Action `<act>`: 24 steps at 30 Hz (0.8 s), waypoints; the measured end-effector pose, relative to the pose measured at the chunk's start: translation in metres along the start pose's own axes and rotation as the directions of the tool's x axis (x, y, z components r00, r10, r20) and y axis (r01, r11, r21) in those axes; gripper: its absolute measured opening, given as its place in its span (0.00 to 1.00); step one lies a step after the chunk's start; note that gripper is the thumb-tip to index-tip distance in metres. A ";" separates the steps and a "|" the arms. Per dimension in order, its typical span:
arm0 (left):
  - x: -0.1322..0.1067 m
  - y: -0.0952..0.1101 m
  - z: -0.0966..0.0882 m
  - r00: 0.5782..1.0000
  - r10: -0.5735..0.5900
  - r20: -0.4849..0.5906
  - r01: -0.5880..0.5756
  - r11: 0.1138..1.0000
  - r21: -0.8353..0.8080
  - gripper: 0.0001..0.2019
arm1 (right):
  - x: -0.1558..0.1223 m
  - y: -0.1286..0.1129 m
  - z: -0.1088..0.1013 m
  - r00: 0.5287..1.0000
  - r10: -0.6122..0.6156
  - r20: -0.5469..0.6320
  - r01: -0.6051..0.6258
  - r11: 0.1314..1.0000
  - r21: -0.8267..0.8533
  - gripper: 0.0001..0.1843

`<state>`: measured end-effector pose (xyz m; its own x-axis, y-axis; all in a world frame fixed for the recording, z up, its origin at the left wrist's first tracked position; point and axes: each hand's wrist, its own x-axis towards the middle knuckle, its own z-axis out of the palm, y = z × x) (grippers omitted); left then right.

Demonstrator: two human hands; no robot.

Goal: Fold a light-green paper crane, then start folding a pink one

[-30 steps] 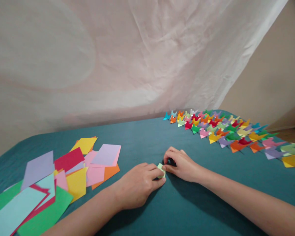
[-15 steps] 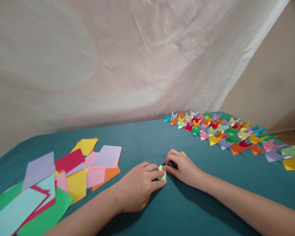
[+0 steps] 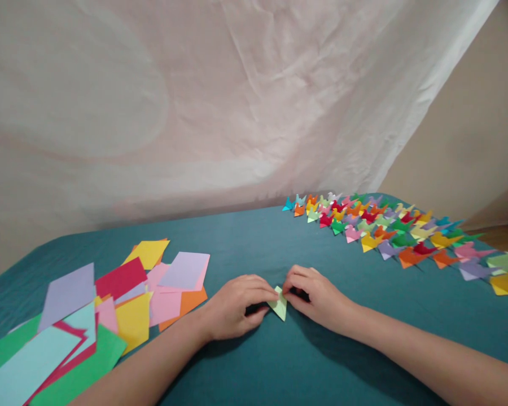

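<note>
A small piece of folded pale green paper lies on the teal tabletop between my two hands, one point of it toward me. My left hand comes from the left, its fingertips closed on the paper's left upper edge. From the other side my right hand has thumb and bent fingers pinched together at the paper's right upper edge. The fingertips cover part of the folds there.
Loose coloured paper sheets overlap on the left of the teal table. Several rows of small folded paper birds stand along the right. A pale hanging cloth rises behind the table's far edge.
My left hand has drawn back slightly from over the paper, which now shows more of its surface and a point toward me. My right hand has shifted slightly nearer me.
</note>
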<state>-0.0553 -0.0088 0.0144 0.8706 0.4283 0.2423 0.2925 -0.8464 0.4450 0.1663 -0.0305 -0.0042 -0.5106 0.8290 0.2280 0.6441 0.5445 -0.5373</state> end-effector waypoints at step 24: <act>-0.001 0.001 0.002 0.992 0.112 0.051 -0.123 0.897 0.424 0.10 | -0.016 -0.033 0.001 0.997 0.051 0.054 -0.053 0.998 0.032 0.07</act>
<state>-0.0555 -0.0110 0.0132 0.9168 0.3141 0.2467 0.3231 -0.9463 0.0041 0.1527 -0.0620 0.0086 -0.5070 0.8478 0.1558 0.6515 0.4952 -0.5748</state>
